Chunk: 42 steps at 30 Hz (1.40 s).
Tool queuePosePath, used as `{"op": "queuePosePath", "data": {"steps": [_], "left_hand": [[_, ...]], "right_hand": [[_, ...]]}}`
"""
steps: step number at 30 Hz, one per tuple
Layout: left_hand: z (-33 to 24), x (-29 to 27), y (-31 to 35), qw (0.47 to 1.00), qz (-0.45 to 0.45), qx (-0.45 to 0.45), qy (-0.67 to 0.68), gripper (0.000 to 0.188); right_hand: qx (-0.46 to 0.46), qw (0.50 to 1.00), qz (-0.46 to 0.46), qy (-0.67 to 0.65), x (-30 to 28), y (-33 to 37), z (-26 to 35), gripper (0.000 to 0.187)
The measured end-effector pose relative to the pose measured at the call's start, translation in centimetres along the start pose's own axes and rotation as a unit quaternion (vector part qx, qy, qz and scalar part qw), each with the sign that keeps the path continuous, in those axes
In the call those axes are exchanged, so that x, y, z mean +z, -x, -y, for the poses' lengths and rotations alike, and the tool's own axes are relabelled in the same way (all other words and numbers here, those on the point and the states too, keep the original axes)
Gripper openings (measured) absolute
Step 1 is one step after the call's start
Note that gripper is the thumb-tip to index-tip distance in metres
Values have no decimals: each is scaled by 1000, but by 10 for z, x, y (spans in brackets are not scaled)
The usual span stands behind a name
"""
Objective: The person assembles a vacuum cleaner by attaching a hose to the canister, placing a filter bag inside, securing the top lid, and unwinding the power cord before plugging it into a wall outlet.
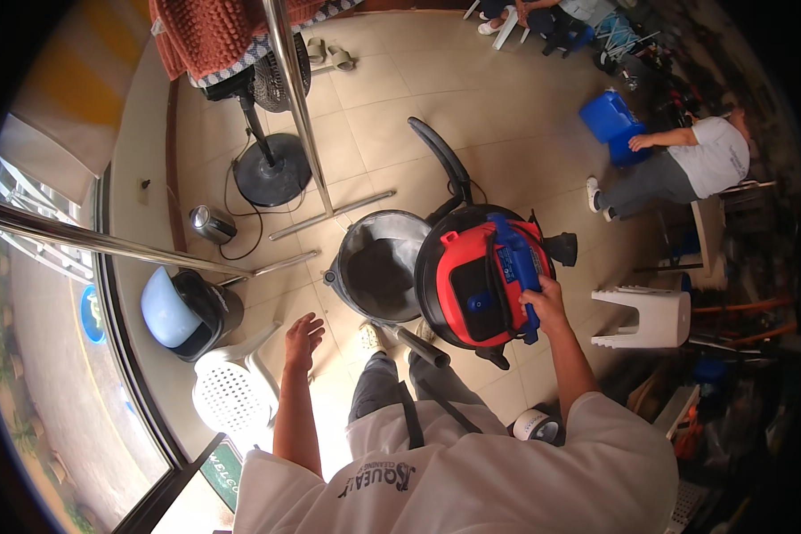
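My right hand (546, 305) is closed round the blue handle of a red and black vacuum cleaner head (461, 283), which hangs tilted to the right of its drum. Below and left of it stands the grey-black vacuum drum (343, 283), open at the top and dark inside. A thick black hose (442, 151) curves up behind them. My left hand (304, 342) is off to the left in the air, fingers apart, holding nothing. By my feet a grey tube end (425, 349) sticks out near the drum.
A plastic chair (231, 392) and a blue-lidded bin (173, 311) stand at left, with metal rack legs (329, 214) and a fan base (273, 169) beyond. At right are a white stool (643, 318) and a seated person (716, 156) beside blue boxes (608, 116).
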<state>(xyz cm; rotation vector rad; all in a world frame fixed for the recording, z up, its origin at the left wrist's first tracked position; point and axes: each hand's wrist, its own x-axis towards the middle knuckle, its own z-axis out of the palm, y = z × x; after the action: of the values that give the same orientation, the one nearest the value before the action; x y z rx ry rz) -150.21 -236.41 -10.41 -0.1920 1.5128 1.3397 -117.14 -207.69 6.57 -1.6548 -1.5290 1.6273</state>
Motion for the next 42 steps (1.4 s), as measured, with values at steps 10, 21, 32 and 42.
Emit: {"op": "queuePosePath", "data": {"steps": [10, 21, 32, 42], "left_hand": [[6, 7, -2, 999, -14, 12, -30, 38], [-22, 75, -3, 989, 92, 82, -83, 66], [-10, 81, 2, 996, 38, 61, -47, 73], [35, 76, -28, 996, 29, 61, -63, 63]], "right_hand": [[-21, 994, 101, 44, 52, -36, 6, 13], [-45, 976, 178, 121, 108, -60, 40, 12], [-33, 976, 206, 57, 133, -72, 12, 13], [29, 982, 183, 26, 125, -88, -52, 14]]}}
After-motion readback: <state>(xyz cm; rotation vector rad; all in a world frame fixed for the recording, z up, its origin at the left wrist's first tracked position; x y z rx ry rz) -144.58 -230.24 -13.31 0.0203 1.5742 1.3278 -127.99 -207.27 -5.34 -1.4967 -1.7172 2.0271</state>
